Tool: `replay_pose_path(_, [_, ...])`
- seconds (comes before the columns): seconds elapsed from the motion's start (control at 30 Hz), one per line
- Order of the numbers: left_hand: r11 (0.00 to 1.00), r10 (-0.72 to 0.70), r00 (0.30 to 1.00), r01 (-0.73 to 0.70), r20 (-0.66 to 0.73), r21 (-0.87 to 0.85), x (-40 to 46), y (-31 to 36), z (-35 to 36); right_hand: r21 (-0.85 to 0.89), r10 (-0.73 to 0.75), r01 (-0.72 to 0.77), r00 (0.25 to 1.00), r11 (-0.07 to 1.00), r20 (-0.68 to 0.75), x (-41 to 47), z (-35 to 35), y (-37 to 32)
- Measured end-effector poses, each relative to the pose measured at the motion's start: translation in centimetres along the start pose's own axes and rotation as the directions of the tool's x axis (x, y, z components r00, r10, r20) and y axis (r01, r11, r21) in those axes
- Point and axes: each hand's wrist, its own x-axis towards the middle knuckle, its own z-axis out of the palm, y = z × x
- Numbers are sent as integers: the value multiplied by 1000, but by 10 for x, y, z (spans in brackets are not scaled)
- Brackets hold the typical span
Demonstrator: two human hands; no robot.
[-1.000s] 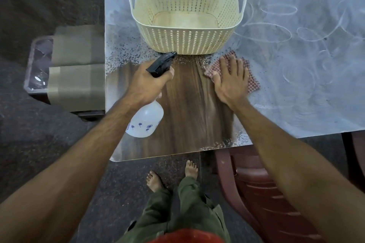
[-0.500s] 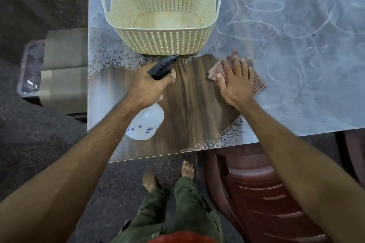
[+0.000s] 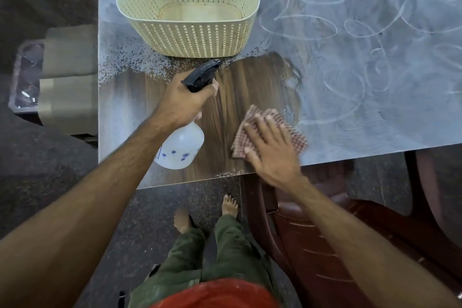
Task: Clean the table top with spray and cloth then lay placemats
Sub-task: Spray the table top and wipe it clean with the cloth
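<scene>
My left hand (image 3: 185, 101) grips the neck of a white spray bottle (image 3: 181, 146) with a black trigger head, held tilted over the table's near left part. My right hand (image 3: 271, 147) presses flat, fingers straight, on a red checked cloth (image 3: 295, 132) lying close to the table's front edge. The table top (image 3: 375, 70) is dusty grey with swirl marks on the right; a dark wood-grain patch in front of me is wiped. Folded tan placemats (image 3: 68, 77) lie on a stool left of the table.
A cream perforated basket (image 3: 187, 7) stands empty at the back of the table, just beyond the spray head. A dark red plastic chair (image 3: 325, 232) sits under the front edge on the right. My bare feet are on the speckled floor.
My right hand has dragged the cloth from beside the basket back toward the front edge, widening the wiped patch. The left hand keeps the bottle in about the same place.
</scene>
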Motion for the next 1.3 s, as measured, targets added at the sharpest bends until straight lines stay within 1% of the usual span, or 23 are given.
replay_pose_path(0.03, [1000, 2, 1000, -2, 1, -6, -2, 0, 0, -4, 78, -78, 997, 997, -28, 4, -3, 13])
replay_pose_path(0.1, [1000, 12, 1000, -12, 0, -3, -4, -1, 0, 28, 241, -239, 967, 971, -88, 18, -10, 22])
replay_pose_path(0.13, [1000, 14, 1000, -14, 2, 5, -5, -2, 1, 51, 283, -280, 954, 959, -98, 28, -12, 15])
replay_pose_path(0.17, [1000, 14, 1000, -15, 9, 11, -6, -2, 4, 78, 287, -281, 954, 957, -88, 36, -13, 0])
replay_pose_path(0.2, [1000, 14, 1000, -15, 14, 17, -6, -2, 6, 99, 255, -248, 964, 964, -72, 41, -12, -19])
replay_pose_path(0.27, [999, 16, 1000, -16, 15, 28, -6, 1, 11, 103, 119, -113, 992, 988, -51, 39, -5, -62])
replay_pose_path(0.33, [999, 26, 999, -27, 26, 40, -5, 6, 16, 81, -12, 16, 999, 997, -49, 22, 8, -91])
replay_pose_path(0.4, [997, 33, 999, -35, 38, 67, -5, 10, 19, 78, -82, 87, 995, 993, -60, 3, 18, -93])
replay_pose_path(0.47, [997, 27, 999, -30, 40, 74, -3, 12, 21, 80, -98, 104, 993, 991, -71, -16, 22, -72])
replay_pose_path(0.5, [997, 24, 999, -28, 45, 74, -3, 13, 22, 73, -79, 85, 994, 994, -79, -23, 21, -55])
replay_pose_path(0.57, [997, 30, 998, -34, 63, 72, -3, 13, 24, 34, 23, -21, 997, 999, -73, -30, 12, -13])
replay_pose_path(0.63, [997, 29, 997, -34, 72, 65, -3, 12, 26, 34, 185, -183, 981, 983, -67, -20, 2, 32])
replay_pose_path(0.67, [997, 23, 997, -28, 76, 66, -3, 12, 27, 55, 270, -266, 959, 962, -82, -11, -4, 50])
replay_pose_path(0.73, [997, 19, 996, -25, 83, 74, -3, 12, 32, 89, 380, -372, 918, 924, -112, 12, -14, 64])
replay_pose_path(0.77, [996, 22, 996, -30, 90, 85, -2, 12, 35, 95, 394, -385, 912, 918, -113, 22, -16, 59])
replay_pose_path(0.83, [992, 36, 994, -47, 101, 115, 0, 14, 43, 114, 346, -334, 932, 936, -107, 32, -13, 38])
replay_pose_path(0.9, [989, 53, 992, -68, 112, 135, 2, 18, 50, 104, 220, -209, 971, 972, -99, 23, -5, 10])
replay_pose_path(0.97, [987, 54, 991, -71, 120, 143, 5, 23, 56, 95, 121, -111, 987, 989, -107, -4, 2, -3])
replay_pose_path(1.03, [984, 55, 991, -74, 123, 161, 10, 27, 57, 98, 105, -96, 990, 991, -97, -29, 6, 4])
replay_pose_path(1.07, [984, 54, 991, -74, 124, 165, 11, 28, 57, 87, 122, -115, 989, 990, -85, -39, 5, 15])
replay_pose_path(1.13, [986, 55, 990, -75, 129, 152, 14, 31, 56, 62, 211, -206, 974, 977, -83, -45, 2, 48])
replay_pose_path(1.23, [983, 55, 989, -77, 135, 165, 16, 31, 57, 102, 409, -399, 907, 911, -100, -22, -12, 99])
replay_pose_path(1.3, [983, 50, 991, -72, 128, 171, 17, 29, 58, 139, 484, -469, 869, 872, -103, 9, -21, 113])
